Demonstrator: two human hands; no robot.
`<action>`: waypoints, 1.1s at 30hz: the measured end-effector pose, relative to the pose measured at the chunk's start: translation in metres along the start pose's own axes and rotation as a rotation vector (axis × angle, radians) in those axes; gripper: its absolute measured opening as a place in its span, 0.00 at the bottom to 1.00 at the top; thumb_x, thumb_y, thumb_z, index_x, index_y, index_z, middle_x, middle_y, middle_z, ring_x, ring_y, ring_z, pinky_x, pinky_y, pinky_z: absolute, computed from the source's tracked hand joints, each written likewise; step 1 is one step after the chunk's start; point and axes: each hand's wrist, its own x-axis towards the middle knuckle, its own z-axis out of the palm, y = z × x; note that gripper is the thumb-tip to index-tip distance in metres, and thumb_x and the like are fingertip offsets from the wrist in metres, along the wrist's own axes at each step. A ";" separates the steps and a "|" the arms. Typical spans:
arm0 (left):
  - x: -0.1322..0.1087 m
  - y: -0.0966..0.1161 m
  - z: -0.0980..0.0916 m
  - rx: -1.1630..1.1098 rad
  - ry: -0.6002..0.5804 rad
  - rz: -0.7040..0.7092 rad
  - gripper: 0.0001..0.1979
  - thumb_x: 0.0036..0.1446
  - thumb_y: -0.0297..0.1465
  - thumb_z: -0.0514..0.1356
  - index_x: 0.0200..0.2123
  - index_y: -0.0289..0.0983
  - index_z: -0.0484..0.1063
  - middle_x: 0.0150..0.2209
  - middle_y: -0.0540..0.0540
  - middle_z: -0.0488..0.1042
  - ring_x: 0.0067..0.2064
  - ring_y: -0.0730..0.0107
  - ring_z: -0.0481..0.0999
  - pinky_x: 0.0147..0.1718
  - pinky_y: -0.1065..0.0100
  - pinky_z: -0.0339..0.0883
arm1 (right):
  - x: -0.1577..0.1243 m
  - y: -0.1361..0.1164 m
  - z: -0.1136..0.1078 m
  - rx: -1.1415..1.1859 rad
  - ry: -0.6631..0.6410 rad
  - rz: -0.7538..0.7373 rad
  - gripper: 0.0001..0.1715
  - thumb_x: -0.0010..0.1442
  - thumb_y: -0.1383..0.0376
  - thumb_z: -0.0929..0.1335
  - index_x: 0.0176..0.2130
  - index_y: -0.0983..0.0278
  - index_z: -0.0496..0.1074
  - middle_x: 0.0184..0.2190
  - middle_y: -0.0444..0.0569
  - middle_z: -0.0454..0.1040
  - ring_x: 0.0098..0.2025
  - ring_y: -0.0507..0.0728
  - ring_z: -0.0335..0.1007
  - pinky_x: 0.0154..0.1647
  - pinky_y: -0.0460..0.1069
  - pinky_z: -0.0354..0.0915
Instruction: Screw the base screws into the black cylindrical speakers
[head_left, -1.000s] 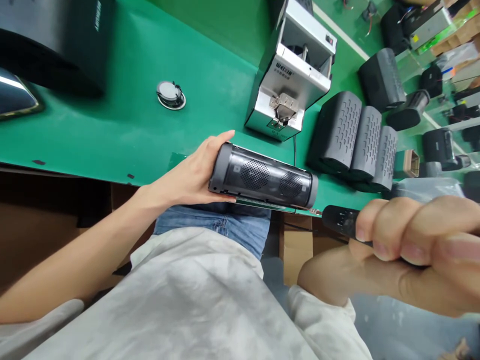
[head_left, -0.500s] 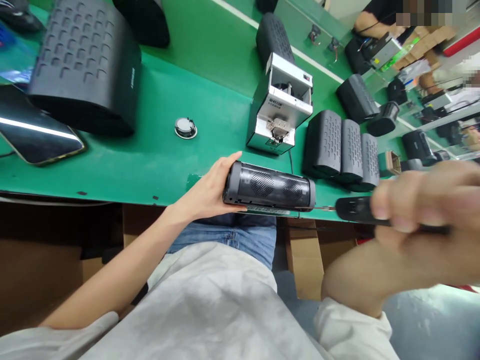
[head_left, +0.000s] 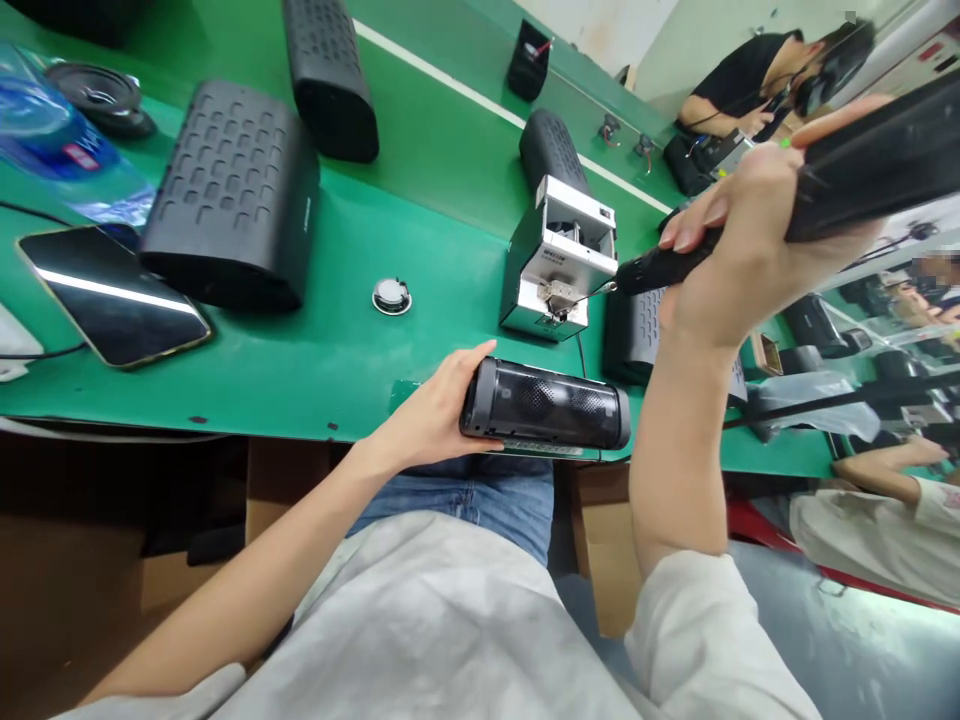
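At the table's near edge lies a black speaker [head_left: 555, 405] with a perforated, glossy face. My left hand [head_left: 442, 410] grips its left end, thumb along the lower edge. Wrapped around a black electric screwdriver [head_left: 667, 268], my right hand [head_left: 739, 240] is raised on the right. The screwdriver's thin bit reaches to the metal pick-up plate on the front of a white and silver screw feeder [head_left: 559, 265]. Whether a screw sits on the tip is too small to tell. A small round silver-rimmed part [head_left: 391, 296] lies left of the feeder.
A large black speaker housing [head_left: 232, 190] stands at left beside a phone [head_left: 116, 293] and a blue plastic wrapper [head_left: 64, 130]. Further housings [head_left: 634, 330] stand right of the feeder, partly behind my right arm. Co-workers [head_left: 750, 90] sit farther along the green bench [head_left: 442, 200].
My right hand has lifted the screwdriver from the speaker's right end up and forward to the screw feeder. My left hand keeps hold of the speaker. The view has shifted slightly.
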 end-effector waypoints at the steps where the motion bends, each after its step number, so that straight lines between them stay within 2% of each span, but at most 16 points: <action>1: 0.000 0.000 0.000 -0.001 -0.002 -0.002 0.70 0.58 0.40 0.83 0.86 0.48 0.37 0.75 0.28 0.64 0.77 0.28 0.69 0.74 0.33 0.71 | 0.000 0.003 0.002 0.032 0.063 -0.083 0.21 0.69 0.44 0.71 0.47 0.56 0.65 0.24 0.34 0.48 0.17 0.48 0.47 0.18 0.50 0.50; 2: 0.000 0.000 0.000 -0.002 -0.003 -0.006 0.70 0.58 0.41 0.83 0.86 0.49 0.37 0.75 0.28 0.64 0.77 0.28 0.69 0.74 0.32 0.71 | 0.000 0.004 0.003 0.046 0.089 -0.129 0.20 0.71 0.45 0.71 0.46 0.55 0.66 0.23 0.34 0.49 0.16 0.47 0.47 0.16 0.49 0.50; 3: 0.000 0.000 0.000 -0.003 -0.006 -0.011 0.70 0.58 0.41 0.83 0.86 0.49 0.37 0.75 0.28 0.63 0.77 0.28 0.69 0.74 0.32 0.70 | 0.000 0.004 0.002 0.037 0.059 -0.128 0.19 0.72 0.45 0.72 0.45 0.54 0.66 0.23 0.33 0.50 0.16 0.47 0.49 0.15 0.50 0.52; 6: 0.000 0.000 -0.001 -0.009 -0.014 -0.028 0.70 0.57 0.42 0.83 0.86 0.50 0.37 0.75 0.29 0.64 0.76 0.28 0.69 0.73 0.31 0.71 | 0.001 -0.003 0.000 -0.047 -0.088 -0.052 0.17 0.75 0.48 0.73 0.46 0.52 0.64 0.23 0.34 0.55 0.18 0.50 0.58 0.17 0.52 0.63; 10: 0.000 0.001 0.000 -0.012 -0.019 -0.031 0.69 0.58 0.43 0.82 0.86 0.50 0.37 0.75 0.28 0.63 0.76 0.28 0.69 0.73 0.31 0.71 | 0.005 -0.007 0.003 -0.003 0.024 -0.132 0.14 0.77 0.54 0.70 0.45 0.56 0.63 0.28 0.35 0.60 0.17 0.46 0.56 0.16 0.49 0.58; 13: 0.000 0.001 -0.001 -0.018 -0.020 -0.043 0.69 0.58 0.42 0.83 0.86 0.50 0.38 0.76 0.28 0.63 0.77 0.28 0.69 0.73 0.31 0.70 | 0.009 0.004 0.006 -0.014 -0.006 -0.086 0.11 0.76 0.63 0.70 0.43 0.56 0.63 0.31 0.37 0.64 0.18 0.43 0.56 0.16 0.47 0.59; 15: 0.000 0.001 -0.001 -0.023 -0.023 -0.056 0.69 0.58 0.43 0.83 0.86 0.50 0.38 0.76 0.28 0.63 0.77 0.28 0.69 0.74 0.31 0.70 | 0.013 0.017 0.007 -0.068 -0.052 -0.016 0.14 0.74 0.71 0.69 0.43 0.54 0.62 0.31 0.37 0.63 0.19 0.42 0.56 0.17 0.46 0.62; 17: -0.001 0.001 -0.002 -0.026 -0.026 -0.067 0.69 0.58 0.43 0.83 0.86 0.49 0.39 0.76 0.28 0.63 0.77 0.28 0.69 0.74 0.32 0.70 | 0.015 0.030 0.009 -0.091 -0.039 0.025 0.18 0.72 0.77 0.67 0.44 0.54 0.60 0.32 0.35 0.61 0.20 0.40 0.55 0.18 0.43 0.64; 19: -0.001 0.001 -0.002 -0.026 -0.025 -0.073 0.68 0.58 0.43 0.82 0.86 0.48 0.39 0.76 0.28 0.63 0.77 0.29 0.69 0.74 0.32 0.70 | 0.016 0.037 0.011 -0.074 0.038 0.037 0.17 0.73 0.78 0.64 0.44 0.56 0.57 0.33 0.33 0.59 0.18 0.37 0.52 0.18 0.39 0.60; 21: -0.001 0.001 -0.001 -0.024 -0.023 -0.076 0.68 0.59 0.42 0.82 0.86 0.48 0.39 0.76 0.28 0.63 0.77 0.29 0.69 0.74 0.32 0.70 | 0.015 0.035 0.011 -0.063 0.053 0.039 0.16 0.73 0.77 0.63 0.44 0.56 0.57 0.32 0.32 0.57 0.17 0.36 0.50 0.18 0.38 0.58; 27: -0.001 0.000 -0.001 -0.019 -0.029 -0.078 0.68 0.58 0.44 0.82 0.86 0.48 0.39 0.77 0.28 0.62 0.78 0.29 0.68 0.75 0.33 0.69 | 0.016 0.001 0.003 0.003 0.052 -0.109 0.20 0.69 0.81 0.64 0.42 0.55 0.63 0.36 0.40 0.66 0.19 0.41 0.56 0.15 0.46 0.62; 33: -0.002 0.000 -0.002 -0.018 -0.030 -0.091 0.69 0.58 0.44 0.82 0.86 0.48 0.39 0.77 0.28 0.62 0.77 0.29 0.68 0.74 0.33 0.70 | 0.017 0.020 0.010 -0.093 0.062 0.016 0.23 0.72 0.81 0.66 0.41 0.52 0.59 0.32 0.37 0.62 0.18 0.41 0.51 0.13 0.47 0.59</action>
